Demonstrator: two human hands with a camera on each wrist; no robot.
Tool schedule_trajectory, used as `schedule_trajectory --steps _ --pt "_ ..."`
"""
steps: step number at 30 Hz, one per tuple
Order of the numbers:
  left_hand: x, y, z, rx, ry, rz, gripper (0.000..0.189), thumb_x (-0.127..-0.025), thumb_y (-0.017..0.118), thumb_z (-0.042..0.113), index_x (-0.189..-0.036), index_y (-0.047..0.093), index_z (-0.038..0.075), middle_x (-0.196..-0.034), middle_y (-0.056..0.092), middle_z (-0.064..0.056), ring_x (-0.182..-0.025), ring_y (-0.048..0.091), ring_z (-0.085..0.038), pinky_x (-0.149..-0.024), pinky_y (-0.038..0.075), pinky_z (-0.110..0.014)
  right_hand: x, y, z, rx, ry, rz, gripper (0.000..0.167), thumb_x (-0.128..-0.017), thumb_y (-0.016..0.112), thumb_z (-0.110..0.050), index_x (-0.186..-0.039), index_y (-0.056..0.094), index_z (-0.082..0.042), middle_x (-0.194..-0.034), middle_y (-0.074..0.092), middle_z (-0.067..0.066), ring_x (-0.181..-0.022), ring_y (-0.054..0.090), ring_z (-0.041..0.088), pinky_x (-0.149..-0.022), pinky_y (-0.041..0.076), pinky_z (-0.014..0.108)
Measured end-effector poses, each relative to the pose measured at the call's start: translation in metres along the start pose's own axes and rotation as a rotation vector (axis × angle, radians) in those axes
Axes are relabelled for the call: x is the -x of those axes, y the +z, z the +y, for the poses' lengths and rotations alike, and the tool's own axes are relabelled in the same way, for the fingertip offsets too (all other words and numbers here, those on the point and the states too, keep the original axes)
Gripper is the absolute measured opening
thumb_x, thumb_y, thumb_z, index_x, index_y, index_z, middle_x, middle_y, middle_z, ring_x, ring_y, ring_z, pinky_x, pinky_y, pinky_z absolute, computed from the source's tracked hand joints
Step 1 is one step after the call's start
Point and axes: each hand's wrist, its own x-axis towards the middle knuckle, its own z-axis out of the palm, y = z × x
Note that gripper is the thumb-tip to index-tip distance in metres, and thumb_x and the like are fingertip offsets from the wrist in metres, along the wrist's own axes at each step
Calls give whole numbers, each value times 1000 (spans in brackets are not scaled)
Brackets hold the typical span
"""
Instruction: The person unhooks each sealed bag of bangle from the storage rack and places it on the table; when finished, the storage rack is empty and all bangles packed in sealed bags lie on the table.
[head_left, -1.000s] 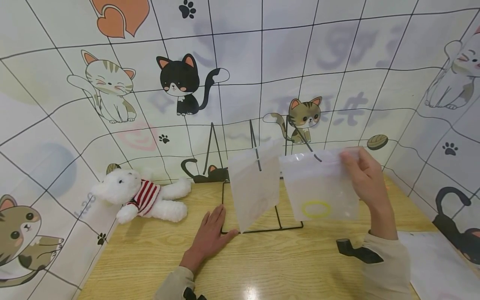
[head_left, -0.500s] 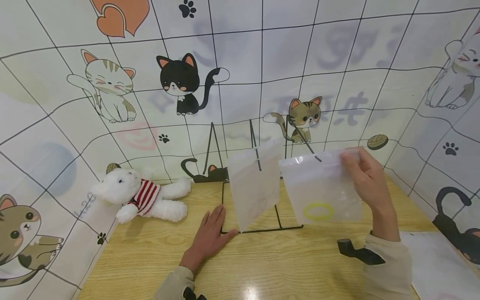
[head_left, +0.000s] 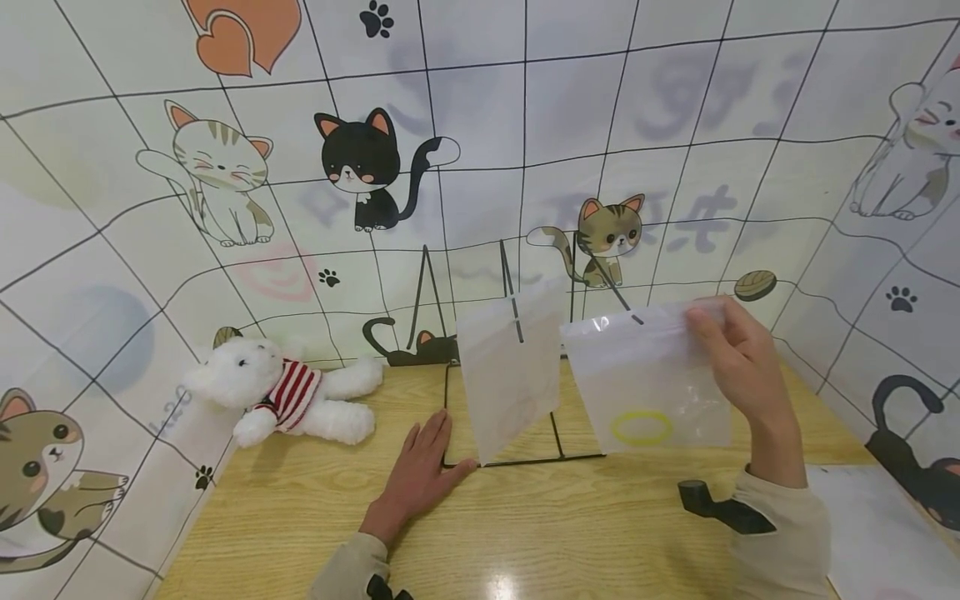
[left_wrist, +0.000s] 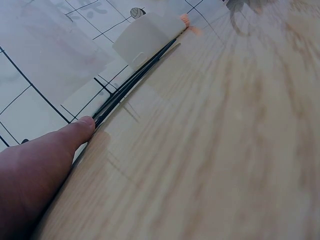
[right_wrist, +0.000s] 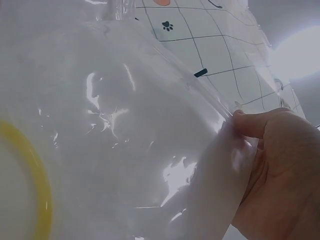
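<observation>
My right hand (head_left: 746, 358) pinches the top right corner of a clear plastic zip bag (head_left: 667, 383), thumb on the near face. That bag hangs from the right hook (head_left: 613, 283) of a black wire stand (head_left: 556, 435). A yellow ring (right_wrist: 42, 190) shows in its lower part; whether it lies inside or is printed cannot be told. A second whitish bag (head_left: 510, 375) hangs from the middle hook, turned at an angle. On the table, my left hand (head_left: 416, 471) lies flat with straight fingers, touching the stand's base at its front left corner; its thumb (left_wrist: 80, 130) meets the front bar.
A white plush toy (head_left: 247, 375) in a red striped shirt lies at the left by the wall. White sheets (head_left: 885, 517) lie on the right of the wooden table (head_left: 525, 525). The cat-patterned wall (head_left: 480, 108) stands close behind the wire stand.
My right hand has drifted slightly right and down, drawing the free side of the zip bag with it. The yellow ring has shifted the same way. My left hand has stayed in place.
</observation>
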Motion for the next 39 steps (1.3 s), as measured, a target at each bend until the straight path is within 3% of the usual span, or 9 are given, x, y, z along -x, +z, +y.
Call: schedule_trajectory --steps 6,13,20,30,39 --pt "1 -2 1 6 0 1 86 -97 52 58 -156 27 0 -165 25 -13 -153 24 -30 -125 14 -54 1 -2 -2 23 -12 4 13 -100 53 1 -104 61 11 -85 58 -15 -78 47 6 -68 39 16" --pt "2 -3 1 4 4 2 86 -98 52 58 -156 27 0 -165 25 -13 -153 24 -30 -125 15 -54 2 -5 -3 -11 -40 -17 21 -102 55 -8 -103 60 12 -89 62 -7 -82 52 5 -72 42 14" --pt "1 -2 1 3 3 1 86 -98 52 58 -157 27 0 -165 25 -13 -153 24 -30 -125 15 -54 3 -7 -4 -13 -60 -28 10 -99 52 6 -101 60 13 -93 63 -13 -84 54 5 -73 45 11" --pt "2 -2 1 6 3 2 86 -98 52 57 -156 27 0 -165 25 -14 -153 24 -30 -125 15 -54 4 -8 -6 9 -64 -32 19 -102 55 -6 -103 60 12 -89 65 -2 -79 56 5 -69 48 8" --pt "2 -3 2 0 -1 -6 86 -98 51 58 -157 27 0 -165 25 -14 -153 24 -30 -125 15 -54 7 -9 -8 -7 -89 -41 12 -100 52 4 -103 61 12 -87 64 -6 -76 56 4 -68 48 9"
